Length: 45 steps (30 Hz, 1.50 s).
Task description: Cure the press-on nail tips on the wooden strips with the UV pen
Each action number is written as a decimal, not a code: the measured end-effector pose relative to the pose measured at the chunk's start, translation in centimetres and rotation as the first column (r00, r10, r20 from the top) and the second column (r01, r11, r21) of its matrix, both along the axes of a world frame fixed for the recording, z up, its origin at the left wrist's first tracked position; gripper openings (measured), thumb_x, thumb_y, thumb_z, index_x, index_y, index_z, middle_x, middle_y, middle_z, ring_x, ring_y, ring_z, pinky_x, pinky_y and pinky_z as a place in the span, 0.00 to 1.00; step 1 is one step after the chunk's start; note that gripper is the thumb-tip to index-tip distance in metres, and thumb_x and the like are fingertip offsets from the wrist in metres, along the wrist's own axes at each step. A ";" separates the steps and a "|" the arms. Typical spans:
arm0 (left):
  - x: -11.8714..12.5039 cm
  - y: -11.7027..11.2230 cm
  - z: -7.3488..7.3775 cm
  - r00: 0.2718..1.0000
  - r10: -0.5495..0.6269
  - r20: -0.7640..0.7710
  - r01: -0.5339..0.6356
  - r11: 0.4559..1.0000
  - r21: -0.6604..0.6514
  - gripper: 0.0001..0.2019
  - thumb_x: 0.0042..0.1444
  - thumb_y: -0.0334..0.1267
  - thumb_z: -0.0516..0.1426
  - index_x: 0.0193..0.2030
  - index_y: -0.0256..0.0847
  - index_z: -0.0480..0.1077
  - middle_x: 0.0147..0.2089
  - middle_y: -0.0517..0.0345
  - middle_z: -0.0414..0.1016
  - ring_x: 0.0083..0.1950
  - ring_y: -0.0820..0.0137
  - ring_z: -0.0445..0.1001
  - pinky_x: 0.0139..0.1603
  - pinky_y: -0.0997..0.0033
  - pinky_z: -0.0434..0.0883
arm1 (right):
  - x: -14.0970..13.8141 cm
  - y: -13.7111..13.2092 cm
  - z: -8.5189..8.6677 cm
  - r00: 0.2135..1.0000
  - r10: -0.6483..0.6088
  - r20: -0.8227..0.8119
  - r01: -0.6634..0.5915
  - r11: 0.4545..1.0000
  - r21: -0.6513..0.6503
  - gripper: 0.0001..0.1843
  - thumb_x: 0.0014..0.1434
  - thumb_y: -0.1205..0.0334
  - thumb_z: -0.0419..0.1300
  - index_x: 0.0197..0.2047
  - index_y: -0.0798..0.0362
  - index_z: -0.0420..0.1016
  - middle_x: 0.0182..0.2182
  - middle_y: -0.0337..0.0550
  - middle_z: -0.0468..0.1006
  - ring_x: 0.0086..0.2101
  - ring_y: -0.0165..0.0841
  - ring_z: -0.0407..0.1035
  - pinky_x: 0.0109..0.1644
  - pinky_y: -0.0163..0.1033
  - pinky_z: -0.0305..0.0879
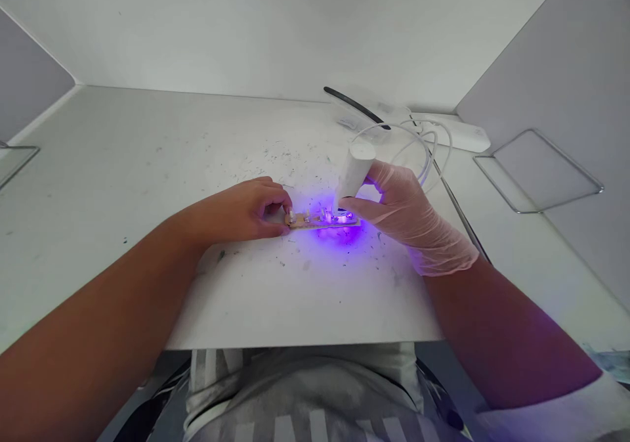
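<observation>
Nearest is the person's lap, in grey and white striped clothing (305, 396), below the near edge of the white table (256, 297). Both forearms reach in over that edge, one from each side; a pale sleeve (556, 412) shows on the right one.

Dark specks (221, 254) are scattered over the table, on the near side of the hands and beyond them. In the middle lies a narrow strip (300, 225), running left to right, with small shiny pieces (322, 215) along its top. The left hand (258, 209), bare, pinches the strip's left end, thumb on the near side and fingertips at the pieces there.

The right hand (406, 205), in a thin, see-through glove (443, 248), is clamped round a white lamp (358, 163). The lamp tilts, its lower end just above the strip's right part; whether the two touch cannot be told. Violet light floods that end and spills onto the table around it.

Beyond the right hand, a white cable (450, 146) loops toward a power strip (462, 134) near the far wall (246, 35). To the left of that lies a black bar (354, 105), slanting. A wire frame (572, 201) stands at the right wall; part of another shows at far left.
</observation>
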State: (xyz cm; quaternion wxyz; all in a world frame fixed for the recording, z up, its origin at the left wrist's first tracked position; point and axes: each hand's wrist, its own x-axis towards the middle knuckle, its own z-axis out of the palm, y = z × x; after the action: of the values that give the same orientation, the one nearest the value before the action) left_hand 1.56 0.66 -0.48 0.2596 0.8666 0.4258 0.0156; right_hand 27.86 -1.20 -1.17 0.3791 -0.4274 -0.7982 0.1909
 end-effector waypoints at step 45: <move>-0.2 0.1 -0.3 1.000 -0.004 0.003 0.004 1.000 0.010 0.14 0.54 0.47 0.60 0.43 0.43 0.76 0.36 0.56 0.69 0.39 0.67 0.67 0.39 0.68 0.65 | -0.1 -0.1 0.2 1.000 -0.005 -0.001 0.005 1.000 -0.012 0.04 0.50 0.64 0.63 0.32 0.51 0.73 0.26 0.34 0.75 0.29 0.29 0.68 0.34 0.37 0.64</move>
State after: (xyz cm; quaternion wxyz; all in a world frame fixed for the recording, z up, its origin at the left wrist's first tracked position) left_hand 1.33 0.77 -0.77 0.2557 0.8688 0.4235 0.0185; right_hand 27.76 -1.28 -0.98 0.3774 -0.4317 -0.7958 0.1947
